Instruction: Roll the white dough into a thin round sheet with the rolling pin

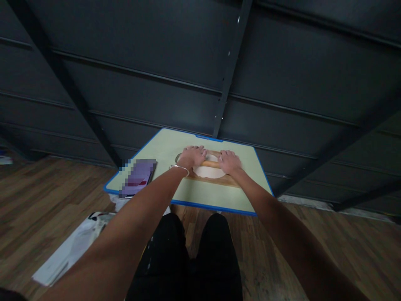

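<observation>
A wooden rolling pin [211, 164] lies across a flat, pale sheet of dough [209, 172], which rests on a wooden cutting board [230, 180]. My left hand [193, 156] is over the pin's left end, with a bangle on that wrist. Over the right end lies my right hand [229, 161]. Both hands bear on the pin from above, fingers pointing away from me, and they hide its ends. Between them the pin's middle shows, with dough in front of it and behind it.
The board sits on a small pale yellow table [213, 202] with a blue rim. A phone or tablet [138, 177], partly pixelated, lies at the table's left. White packages [72, 246] are on the wooden floor at left. Dark metal panels [150, 54] stand behind the table.
</observation>
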`<action>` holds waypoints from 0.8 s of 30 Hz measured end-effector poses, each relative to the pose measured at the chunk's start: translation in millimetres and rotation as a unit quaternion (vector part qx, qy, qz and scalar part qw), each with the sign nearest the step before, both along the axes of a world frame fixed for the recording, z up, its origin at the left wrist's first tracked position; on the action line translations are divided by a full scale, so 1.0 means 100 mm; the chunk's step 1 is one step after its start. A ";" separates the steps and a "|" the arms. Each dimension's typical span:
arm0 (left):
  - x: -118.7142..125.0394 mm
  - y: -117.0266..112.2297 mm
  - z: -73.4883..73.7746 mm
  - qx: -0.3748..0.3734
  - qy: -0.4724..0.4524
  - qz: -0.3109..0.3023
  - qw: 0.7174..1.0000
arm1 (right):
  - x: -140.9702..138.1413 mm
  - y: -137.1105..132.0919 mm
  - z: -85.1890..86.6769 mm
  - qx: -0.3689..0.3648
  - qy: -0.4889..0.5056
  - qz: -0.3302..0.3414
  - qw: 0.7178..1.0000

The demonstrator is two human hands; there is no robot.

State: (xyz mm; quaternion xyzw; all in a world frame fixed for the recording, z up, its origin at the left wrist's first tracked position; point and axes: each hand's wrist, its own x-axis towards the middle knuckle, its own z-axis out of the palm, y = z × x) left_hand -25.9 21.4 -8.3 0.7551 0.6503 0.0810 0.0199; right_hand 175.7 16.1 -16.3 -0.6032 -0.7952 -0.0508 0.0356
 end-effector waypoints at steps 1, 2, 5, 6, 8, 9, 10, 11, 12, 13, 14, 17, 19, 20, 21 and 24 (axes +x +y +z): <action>0.00 0.01 0.01 -0.003 -0.001 -0.002 1.000 | -0.02 0.00 0.00 0.006 0.006 -0.013 1.000; 0.00 0.01 0.02 -0.004 -0.001 -0.004 1.000 | -0.03 0.00 0.00 0.014 0.015 -0.026 0.999; 0.00 0.00 0.03 0.002 -0.001 -0.001 1.000 | -0.04 0.04 -0.03 0.020 0.027 -0.032 0.999; 0.00 0.01 0.03 0.005 -0.001 0.001 1.000 | -0.04 0.06 -0.04 0.018 0.026 -0.023 0.999; -0.01 0.02 0.01 0.014 0.000 0.005 1.000 | -0.02 0.11 -0.06 0.017 0.024 0.008 1.000; -0.01 0.04 0.00 0.018 -0.001 0.007 1.000 | -0.01 0.13 -0.07 0.017 0.023 0.027 0.999; -0.01 0.05 -0.01 0.018 -0.005 0.012 1.000 | 0.00 0.15 -0.07 0.018 0.025 0.046 0.998; -0.02 0.06 -0.01 0.017 -0.010 0.017 1.000 | 0.02 0.16 -0.07 0.019 0.028 0.065 0.997; -0.02 0.08 -0.01 0.015 -0.016 0.021 1.000 | 0.03 0.16 -0.06 0.021 0.034 0.081 0.996; -0.02 0.09 -0.01 0.012 -0.022 0.025 0.999 | 0.04 0.17 -0.06 0.023 0.040 0.098 0.994; -0.03 0.09 -0.01 0.010 -0.028 0.027 0.999 | 0.05 0.17 -0.05 0.022 0.047 0.112 0.992; -0.04 0.12 0.00 0.010 -0.040 0.032 0.999 | 0.07 0.20 -0.03 0.005 0.049 0.134 0.990; -0.04 0.14 0.00 0.012 -0.042 0.035 0.998 | 0.08 0.23 -0.04 -0.013 0.034 0.139 0.990; -0.04 0.15 0.00 0.012 -0.043 0.036 0.998 | 0.09 0.24 -0.04 -0.020 0.027 0.142 0.989; -0.05 0.17 0.00 0.012 -0.045 0.038 0.998 | 0.09 0.26 -0.05 -0.025 0.022 0.146 0.989; -0.05 0.19 -0.01 0.015 -0.055 0.047 0.997 | 0.08 0.30 -0.05 -0.028 0.023 0.145 0.989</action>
